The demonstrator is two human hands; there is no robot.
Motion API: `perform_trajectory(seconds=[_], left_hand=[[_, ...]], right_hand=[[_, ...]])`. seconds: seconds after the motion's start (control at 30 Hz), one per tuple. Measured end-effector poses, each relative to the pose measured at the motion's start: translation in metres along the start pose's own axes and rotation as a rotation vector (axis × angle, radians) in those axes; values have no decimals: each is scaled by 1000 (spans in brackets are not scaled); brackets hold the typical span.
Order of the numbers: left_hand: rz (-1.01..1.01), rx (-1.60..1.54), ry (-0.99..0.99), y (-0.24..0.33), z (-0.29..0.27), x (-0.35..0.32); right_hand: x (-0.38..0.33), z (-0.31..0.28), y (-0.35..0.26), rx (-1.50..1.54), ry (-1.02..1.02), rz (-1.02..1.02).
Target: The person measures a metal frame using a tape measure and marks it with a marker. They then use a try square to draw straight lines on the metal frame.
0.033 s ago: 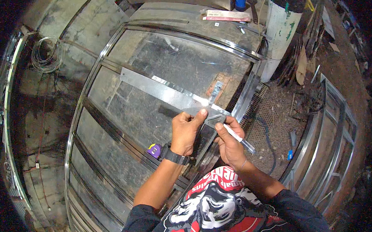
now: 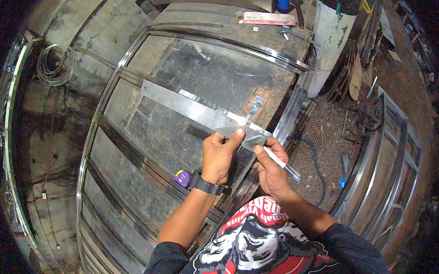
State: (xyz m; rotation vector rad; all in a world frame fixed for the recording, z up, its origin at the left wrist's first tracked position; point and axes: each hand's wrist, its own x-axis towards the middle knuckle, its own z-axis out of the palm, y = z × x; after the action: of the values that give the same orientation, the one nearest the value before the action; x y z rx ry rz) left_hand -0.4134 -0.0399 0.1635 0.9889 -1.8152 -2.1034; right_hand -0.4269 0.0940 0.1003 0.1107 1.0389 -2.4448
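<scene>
Over the frame (image 2: 131, 148): left hand (image 2: 219, 156) pinning square (image 2: 201, 111) flat, right hand (image 2: 272, 171) pinching marker (image 2: 282, 164). Probably stiff, thin, slippery steel; best held near the corner.

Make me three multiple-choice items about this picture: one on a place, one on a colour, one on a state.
1. Where does the tape measure lie?
A. beside the left wrist
B. on the white column
C. in the right hand

2. What colour is the tape measure's case?
A. green
B. purple
C. white

3. What is the right hand doing?
A. resting open
B. gripping a pen-like marker
C. holding a hammer

Answers:
1 A, the tape measure sits by the watch on the left hand.
2 B, its case is purple.
3 B, the right hand grips a marker at the metal square.
</scene>
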Motion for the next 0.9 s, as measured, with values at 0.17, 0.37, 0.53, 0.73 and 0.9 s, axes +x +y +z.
perform_trajectory(seconds=[0.17,0.37,0.53,0.73,0.9], left_hand=[[-26,174,8,-9,-8,4],[31,63,-32,-1,-2,4],[36,41,-51,-1,-4,5],[44,38,-58,-5,-6,7],[45,55,-41,-6,-7,7]], right_hand=[[-1,-4,-2,-5,-7,5],[5,-2,-2,10,-12,-4],[6,-1,-1,-6,4,0],[5,1,-4,-18,-6,7],[3,-4,-8,-158,10,29]])
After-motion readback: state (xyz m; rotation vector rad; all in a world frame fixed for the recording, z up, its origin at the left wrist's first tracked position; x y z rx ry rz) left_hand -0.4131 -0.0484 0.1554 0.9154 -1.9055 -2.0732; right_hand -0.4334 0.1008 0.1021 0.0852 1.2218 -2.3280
